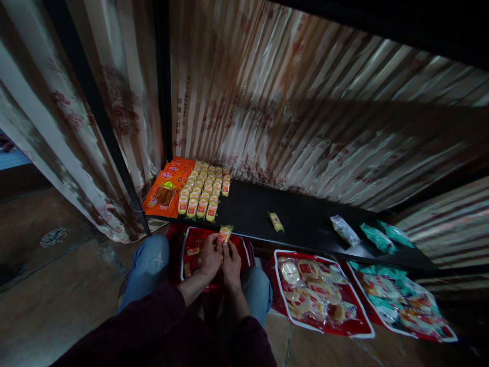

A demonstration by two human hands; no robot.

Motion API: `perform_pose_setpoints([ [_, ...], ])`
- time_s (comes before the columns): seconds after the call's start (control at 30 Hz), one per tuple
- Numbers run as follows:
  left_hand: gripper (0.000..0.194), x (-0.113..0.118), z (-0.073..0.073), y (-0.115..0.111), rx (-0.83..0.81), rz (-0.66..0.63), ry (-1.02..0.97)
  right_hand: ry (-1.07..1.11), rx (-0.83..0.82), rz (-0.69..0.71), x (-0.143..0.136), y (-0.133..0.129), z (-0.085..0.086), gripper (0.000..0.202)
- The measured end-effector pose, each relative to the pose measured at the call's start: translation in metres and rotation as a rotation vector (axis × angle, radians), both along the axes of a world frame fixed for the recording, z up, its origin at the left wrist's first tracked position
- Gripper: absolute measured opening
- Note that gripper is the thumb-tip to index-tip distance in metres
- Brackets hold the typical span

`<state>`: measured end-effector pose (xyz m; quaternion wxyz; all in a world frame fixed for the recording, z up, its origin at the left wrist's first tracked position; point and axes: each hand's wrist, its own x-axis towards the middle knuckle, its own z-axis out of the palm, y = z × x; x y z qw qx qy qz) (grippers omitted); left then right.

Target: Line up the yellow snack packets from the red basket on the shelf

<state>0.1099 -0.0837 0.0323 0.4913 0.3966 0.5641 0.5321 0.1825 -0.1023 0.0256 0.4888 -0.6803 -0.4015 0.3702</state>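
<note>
In the head view, a long black shelf [248, 204] runs across in front of the seated person, between dark posts and striped, flower-printed curtains [260, 102], with a dim stone-like floor [57, 295] below. Both hands meet just off the shelf's near edge, over the red basket [185, 242] between the knees: the left hand [211, 255] and the right hand [231, 262] are nearly closed, fingertips pinching the lower end of one small wrapped pack [225, 233], which tilts upward. More such packs lie loose in that basket. On the shelf's left end, rows of matching packs [204, 191] stand close together beside overlapping orange bags [162, 191]. The packs carry red-orange labels, the bags an oval logo and a yellow-green disc; their lettering is too small to read, as are the dark characters on the curtain. Right of the rows, bare shelf stretches to a lone yellow pack [275, 221], then again to a pale packet [344, 230] and teal packets [378, 238] near the right end. Along the front edge, a middle basket [281, 295] of round wrapped items and a right-hand basket [412, 334] of teal packets stand side by side.
</note>
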Motion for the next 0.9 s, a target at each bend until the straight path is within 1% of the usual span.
perform_pose_setpoints([
  [0.1, 0.021, 0.003, 0.000, 0.004, 0.034, -0.021, 0.066, -0.022, 0.036, -0.017, 0.004, 0.008, 0.002, 0.054],
  [0.2, 0.025, 0.005, 0.003, 0.008, 0.090, -0.036, 0.129, -0.040, 0.081, -0.026, 0.008, 0.016, 0.005, 0.055],
  [0.33, 0.032, 0.006, 0.009, 0.013, 0.145, -0.042, 0.200, -0.046, 0.066, -0.017, 0.011, 0.027, 0.008, 0.054],
  [0.47, 0.035, 0.006, 0.012, 0.024, 0.171, -0.046, 0.169, -0.002, 0.066, 0.022, 0.012, 0.040, 0.006, 0.059],
  [0.63, 0.040, 0.011, 0.011, 0.042, 0.155, -0.053, 0.163, -0.002, 0.099, -0.018, 0.014, 0.063, 0.002, 0.059],
  [0.8, 0.054, 0.020, 0.010, 0.055, 0.146, -0.092, 0.164, -0.001, 0.142, -0.027, 0.021, 0.092, 0.003, 0.055],
  [0.9, 0.060, 0.024, 0.008, 0.062, 0.160, -0.125, 0.143, -0.042, 0.166, -0.046, 0.025, 0.109, 0.002, 0.053],
])
